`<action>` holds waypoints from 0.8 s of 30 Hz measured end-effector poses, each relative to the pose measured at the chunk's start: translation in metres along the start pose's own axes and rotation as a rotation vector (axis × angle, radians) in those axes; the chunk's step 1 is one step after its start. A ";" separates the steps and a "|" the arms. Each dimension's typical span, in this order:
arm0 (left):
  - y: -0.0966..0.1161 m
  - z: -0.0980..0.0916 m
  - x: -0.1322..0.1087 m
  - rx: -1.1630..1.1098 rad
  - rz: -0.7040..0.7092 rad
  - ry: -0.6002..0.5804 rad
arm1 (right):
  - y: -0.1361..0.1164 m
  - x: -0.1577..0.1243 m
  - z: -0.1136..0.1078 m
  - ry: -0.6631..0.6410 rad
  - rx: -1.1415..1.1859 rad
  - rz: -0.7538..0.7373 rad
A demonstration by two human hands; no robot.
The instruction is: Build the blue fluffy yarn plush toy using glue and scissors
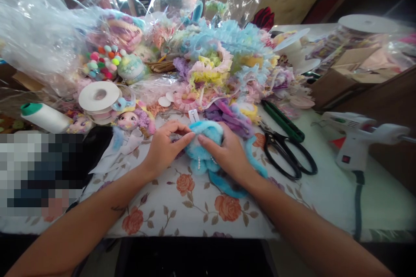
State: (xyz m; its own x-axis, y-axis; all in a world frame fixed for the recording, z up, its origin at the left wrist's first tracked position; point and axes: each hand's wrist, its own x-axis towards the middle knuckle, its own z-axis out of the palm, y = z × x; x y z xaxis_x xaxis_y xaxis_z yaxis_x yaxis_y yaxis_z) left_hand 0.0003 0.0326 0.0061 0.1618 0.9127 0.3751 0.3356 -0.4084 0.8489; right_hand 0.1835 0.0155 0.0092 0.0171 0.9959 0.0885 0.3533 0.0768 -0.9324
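A fluffy light-blue plush toy (202, 152) with strings of small white beads sits low over the flowered cloth, between both hands. My right hand (229, 149) wraps round its right side, the thumb pressing on the front. On the upper left, my left hand (169, 142) is closed, thumb and forefinger pinching the plush's edge; whatever lies between the fingertips is too small to make out. A white printed tag (193, 115) sticks up behind the toy. Under my right wrist runs a strip of blue fluffy fabric (229, 187).
Black-handled scissors (287, 151), a green cutter (284, 122) and a glue gun (359, 138) lie at right. Ruffled lace trims (227, 43) pile up behind. A ribbon spool (99, 97), thread cone (45, 117) and doll head (130, 119) stand left. A cardboard box (344, 73) is far right.
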 end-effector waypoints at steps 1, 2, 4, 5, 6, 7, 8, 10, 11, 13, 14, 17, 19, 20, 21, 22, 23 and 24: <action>0.000 0.000 0.000 0.006 -0.002 -0.001 | 0.000 0.000 0.000 -0.008 0.001 -0.003; 0.000 -0.001 0.001 0.011 -0.003 -0.004 | 0.000 0.000 0.000 -0.014 0.003 -0.006; 0.000 -0.002 0.001 0.016 0.001 -0.017 | -0.001 -0.001 0.000 -0.022 0.009 -0.014; 0.000 -0.002 0.002 0.015 0.004 -0.023 | -0.001 -0.001 0.000 -0.025 0.011 -0.018; 0.000 -0.003 0.002 0.010 0.007 -0.028 | -0.001 -0.001 -0.001 -0.027 0.010 -0.021; 0.000 -0.003 0.002 -0.001 0.005 -0.030 | -0.001 -0.001 -0.001 -0.029 0.006 -0.022; 0.000 -0.003 0.002 -0.020 -0.006 -0.029 | -0.001 -0.001 -0.001 -0.031 0.002 -0.021; 0.000 -0.003 0.001 -0.083 -0.059 -0.033 | -0.001 -0.001 -0.001 -0.034 -0.002 -0.014; -0.001 -0.002 0.001 -0.124 -0.096 -0.040 | -0.001 -0.001 -0.002 -0.035 -0.001 -0.010; -0.001 -0.002 0.001 -0.208 -0.169 -0.061 | -0.001 -0.001 -0.002 -0.038 0.006 -0.005; -0.002 -0.002 0.001 -0.245 -0.201 -0.072 | -0.001 0.000 -0.002 -0.039 0.006 -0.004; -0.003 -0.003 0.002 -0.318 -0.277 -0.094 | -0.001 0.000 -0.003 -0.049 0.008 -0.001; -0.003 -0.004 0.003 -0.342 -0.316 -0.109 | -0.001 0.000 -0.004 -0.056 0.022 -0.002; -0.003 -0.004 0.004 -0.348 -0.332 -0.117 | -0.001 0.000 -0.004 -0.059 0.031 -0.002; -0.003 -0.004 0.004 -0.350 -0.347 -0.124 | -0.001 0.000 -0.004 -0.062 0.040 -0.002; -0.003 -0.005 0.004 -0.352 -0.359 -0.130 | -0.001 -0.001 -0.004 -0.065 0.049 -0.003; -0.003 -0.005 0.004 -0.354 -0.368 -0.135 | -0.002 -0.001 -0.004 -0.069 0.055 -0.003; -0.003 -0.005 0.003 -0.357 -0.375 -0.140 | -0.002 -0.001 -0.003 -0.073 0.061 -0.003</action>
State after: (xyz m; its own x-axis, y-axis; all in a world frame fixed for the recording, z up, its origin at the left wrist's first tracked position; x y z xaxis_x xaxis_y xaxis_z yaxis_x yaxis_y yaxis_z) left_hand -0.0052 0.0370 0.0068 0.2221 0.9750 -0.0105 0.0611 -0.0032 0.9981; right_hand 0.1859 0.0144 0.0120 -0.0523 0.9963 0.0675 0.2951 0.0800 -0.9521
